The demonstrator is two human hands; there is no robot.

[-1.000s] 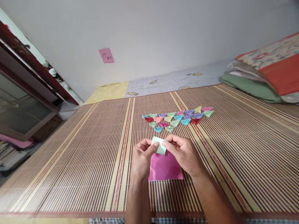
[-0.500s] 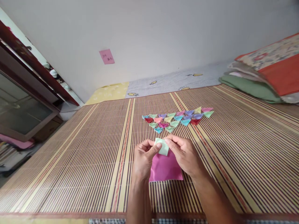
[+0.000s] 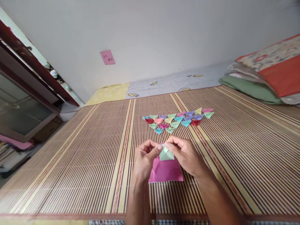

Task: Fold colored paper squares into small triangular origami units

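Note:
A small folded pale green paper (image 3: 167, 154) is pinched at its upper edge between both hands. My left hand (image 3: 147, 156) grips its upper left corner with thumb and fingertips. On the other side, my right hand (image 3: 184, 153) pinches the top right part. Beneath them a magenta paper sheet (image 3: 166, 172) lies flat on the striped mat (image 3: 93, 162). Beyond the hands, several small folded paper pieces (image 3: 175, 124) in many colours are laid out in rows that narrow toward me.
Folded cloths, one orange and floral (image 3: 281, 72), one green (image 3: 250, 89), are piled at the right. A pink note (image 3: 107, 57) is on the wall (image 3: 150, 34) behind. A glass-fronted cabinet (image 3: 21, 109) stands at the left.
The green paper has turned between my fingers, from tilted to nearly level, and now shows diagonal folds. It sits slightly lower and to the right. Both hands have barely shifted.

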